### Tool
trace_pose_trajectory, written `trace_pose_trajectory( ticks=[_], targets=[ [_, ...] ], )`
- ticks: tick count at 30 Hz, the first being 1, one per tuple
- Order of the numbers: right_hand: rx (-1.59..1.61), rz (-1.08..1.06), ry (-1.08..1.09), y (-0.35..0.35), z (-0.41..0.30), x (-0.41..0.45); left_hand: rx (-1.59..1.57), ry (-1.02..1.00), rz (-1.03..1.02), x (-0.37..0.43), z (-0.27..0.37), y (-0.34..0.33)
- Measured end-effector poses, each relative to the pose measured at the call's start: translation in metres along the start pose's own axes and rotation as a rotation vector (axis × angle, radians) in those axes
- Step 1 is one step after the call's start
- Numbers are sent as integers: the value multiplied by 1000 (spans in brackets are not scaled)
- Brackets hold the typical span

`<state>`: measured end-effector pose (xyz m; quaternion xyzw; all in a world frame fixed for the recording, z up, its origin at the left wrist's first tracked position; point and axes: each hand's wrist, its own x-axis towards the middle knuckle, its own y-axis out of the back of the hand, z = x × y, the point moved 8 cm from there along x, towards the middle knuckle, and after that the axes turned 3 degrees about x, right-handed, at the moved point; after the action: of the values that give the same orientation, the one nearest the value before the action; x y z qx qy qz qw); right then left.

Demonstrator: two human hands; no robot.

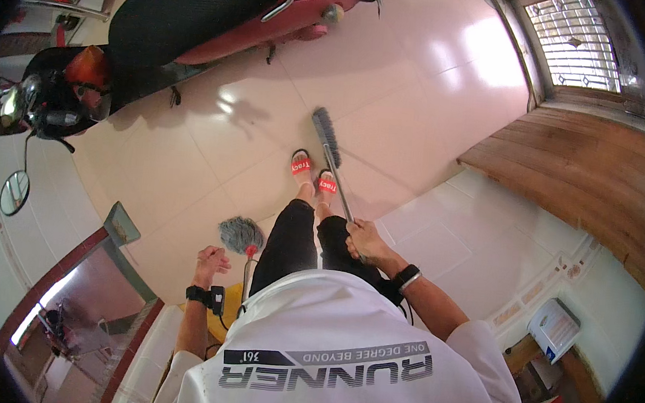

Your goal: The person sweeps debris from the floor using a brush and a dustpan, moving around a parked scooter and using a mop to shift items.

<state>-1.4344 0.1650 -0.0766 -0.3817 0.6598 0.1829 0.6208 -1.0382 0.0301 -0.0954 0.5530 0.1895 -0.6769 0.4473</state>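
My right hand [366, 241] grips the metal handle of a broom [327, 136], whose grey bristle head rests on the tiled floor just beyond my sandals [301, 164]. The handle's upper end is hidden behind my hand and forearm. My left hand [213, 262] hangs free at my side with its fingers loosely curled and apart, holding nothing. Near it on the floor lies the grey strand head of a mop [242, 235], with a red joint and a metal pole beside my leg. A dustpan [122, 223] stands farther left by the doorway, with some debris in it.
A red motor scooter [239, 36] with a black seat is parked at the upper left, its mirror [14, 193] jutting toward the wall. To the right is a wooden platform [564, 163]. A white tub [553, 330] sits at lower right. A doorway [87, 296] opens at lower left.
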Motion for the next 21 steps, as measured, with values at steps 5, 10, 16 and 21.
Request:
trace_pose_trajectory(
  ticks=[5,10,16,21],
  targets=[
    [-84,51,59,65,-8,-36,-65,-95,27,-19,1,-9],
    [-111,269,90,110,-14,-56,-169,-153,45,-40,-33,-8],
    [-615,-228,802,77,-64,1,-249,-11,96,-74,-103,-8],
    [-19,11,161,-23,-20,60,-395,6,119,-89,-143,-5]
  ],
)
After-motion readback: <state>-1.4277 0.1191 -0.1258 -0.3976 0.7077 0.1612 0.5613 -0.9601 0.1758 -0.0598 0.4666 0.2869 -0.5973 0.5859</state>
